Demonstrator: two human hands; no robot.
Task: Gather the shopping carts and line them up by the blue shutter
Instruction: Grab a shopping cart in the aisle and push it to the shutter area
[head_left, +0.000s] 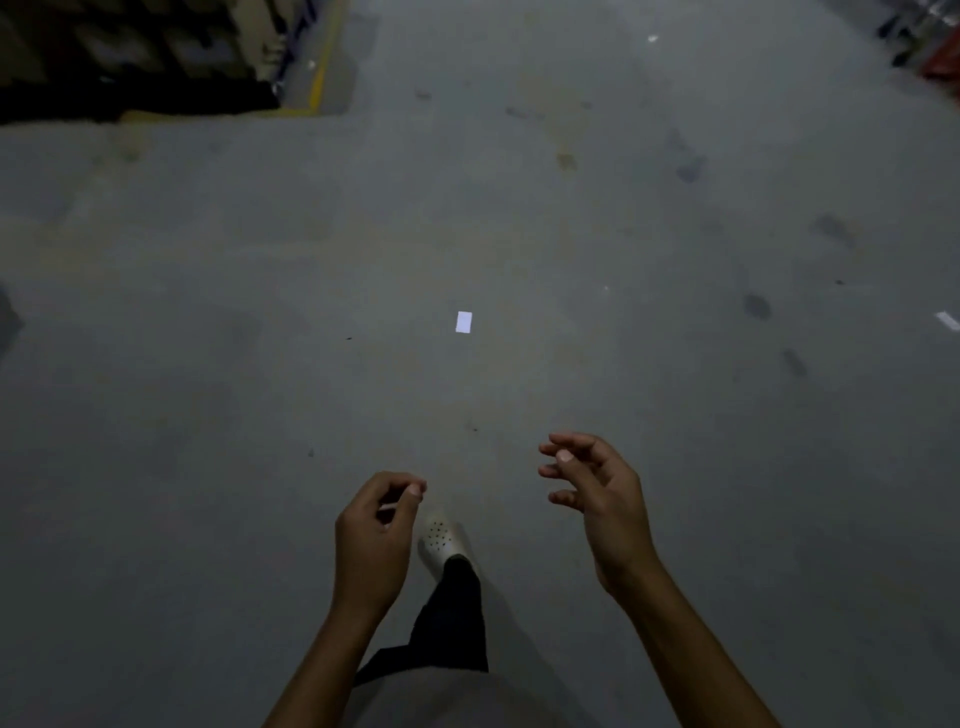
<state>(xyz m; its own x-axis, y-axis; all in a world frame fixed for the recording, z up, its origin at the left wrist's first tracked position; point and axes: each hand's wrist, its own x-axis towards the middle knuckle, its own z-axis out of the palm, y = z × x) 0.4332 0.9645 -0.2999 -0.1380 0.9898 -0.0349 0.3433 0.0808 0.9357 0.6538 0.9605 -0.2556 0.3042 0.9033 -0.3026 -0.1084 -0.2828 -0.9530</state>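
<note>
Both hands are held out in front of the person, above a grey floor (208, 312), and they do not touch each other. The left hand (376, 525) has a loose grip: the fingers are curled inward, the thumb tip is close to the tip of the first finger, and no object shows inside it. The right hand (597, 493) is a little higher and further forward. Its fingers are spread and lightly bent, the palm faces left, and its grip holds nothing.

Between the two forearms a pale shoe with small holes (439, 540) stands on the floor, with a black trouser leg (452, 613) above it.

A small white paper (463, 322) lies flat on the floor, well ahead of the hands. Dark stains mark the floor on the right side.

In the top left corner there are dark stacked goods (130, 52), and a yellow line (324, 57) runs beside them. In the top right corner there are blurred dark and red shapes (924, 47); I cannot tell if these are shopping carts.
</note>
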